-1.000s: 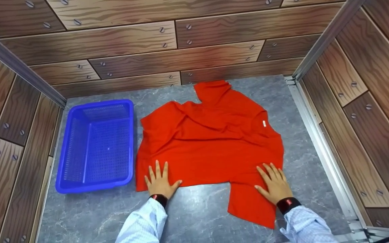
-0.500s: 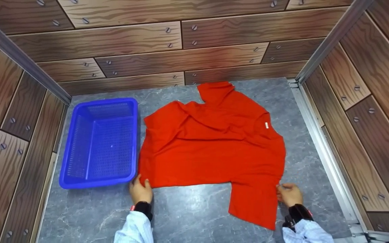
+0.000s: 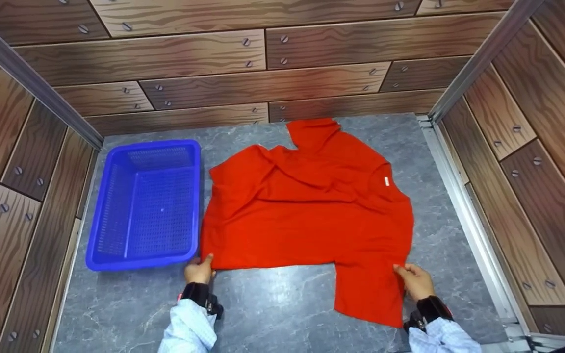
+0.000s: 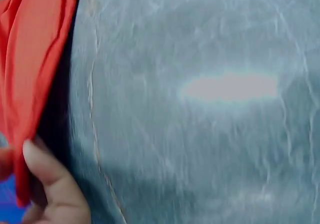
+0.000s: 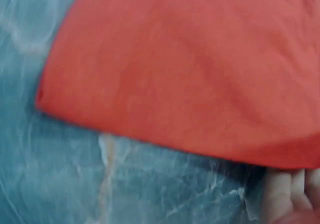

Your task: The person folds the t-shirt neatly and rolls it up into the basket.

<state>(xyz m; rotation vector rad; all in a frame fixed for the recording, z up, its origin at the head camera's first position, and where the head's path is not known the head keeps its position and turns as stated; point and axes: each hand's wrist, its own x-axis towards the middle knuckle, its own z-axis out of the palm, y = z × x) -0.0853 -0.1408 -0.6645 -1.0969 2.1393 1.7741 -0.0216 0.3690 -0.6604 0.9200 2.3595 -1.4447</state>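
A red T-shirt (image 3: 292, 230) is spread on its side, wrinkled across its far half, with the neck opening and a small white label toward the right. My left hand (image 3: 198, 271) pinches its near left bottom corner; the left wrist view shows the cloth (image 4: 30, 59) lifted a little between thumb (image 4: 45, 166) and fingers. At the right edge, where the near sleeve meets the shoulder, my right hand (image 3: 417, 282) grips the fabric, thumb on top. In the right wrist view, fingers (image 5: 280, 191) go under the sleeve's edge (image 5: 190, 84), partly cut off by the frame.
A blue plastic basket (image 3: 193, 206) stands left of the shirt, very near its hem and my left hand. Wood-patterned walls (image 3: 204, 59) enclose the grey marbled surface (image 3: 272, 309) at the back and sides. A metal rail (image 3: 464, 211) runs along the right.
From lying flat with spread fingers on the shirt, both hands have moved outward to its near left corner and right edge and now pinch the cloth. The corner has risen slightly.
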